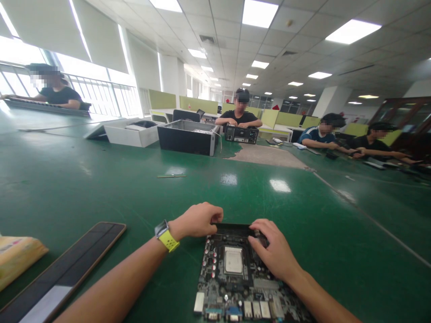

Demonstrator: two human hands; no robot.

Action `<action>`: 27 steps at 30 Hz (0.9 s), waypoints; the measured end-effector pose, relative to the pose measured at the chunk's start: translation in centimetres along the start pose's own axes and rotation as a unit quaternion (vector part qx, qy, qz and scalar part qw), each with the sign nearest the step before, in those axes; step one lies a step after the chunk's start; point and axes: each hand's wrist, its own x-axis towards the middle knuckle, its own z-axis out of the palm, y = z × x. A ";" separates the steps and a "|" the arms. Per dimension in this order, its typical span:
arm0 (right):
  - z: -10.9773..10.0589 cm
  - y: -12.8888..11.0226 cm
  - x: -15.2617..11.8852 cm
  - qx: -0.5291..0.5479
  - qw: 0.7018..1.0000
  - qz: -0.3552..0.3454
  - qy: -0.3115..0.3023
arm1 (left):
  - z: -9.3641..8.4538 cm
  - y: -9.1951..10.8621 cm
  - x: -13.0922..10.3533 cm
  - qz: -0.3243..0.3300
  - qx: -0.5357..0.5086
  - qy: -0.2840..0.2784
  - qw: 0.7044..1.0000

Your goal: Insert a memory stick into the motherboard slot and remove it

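Note:
A motherboard (215, 287) lies on the green tabletop close in front of me, its port side facing me. The square metal-topped processor (233, 260) sits in its socket near the middle. Along the far edge runs a long dark strip (234, 229) that looks like memory slots; whether a stick sits in it I cannot tell. My left hand (198, 219), with a yellow-strapped watch (166, 235) on the wrist, has its fingers curled closed at the far left corner. My right hand (274, 246) grips the far right corner, thumb and fingers bent over the strip's end.
A large phone or tablet (77, 260) lies at left beside a yellow packet (20, 258). Ahead are a thin rod (171, 176), an open computer case (186, 139) and a white box (129, 134). Across the table a person (239, 114) handles another computer part; several others sit around.

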 end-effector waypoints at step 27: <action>0.2 0.2 0.0 -0.027 1.000 0.006 -0.010 | 0.0 -0.3 0.0 0.014 -0.011 -0.011 1.000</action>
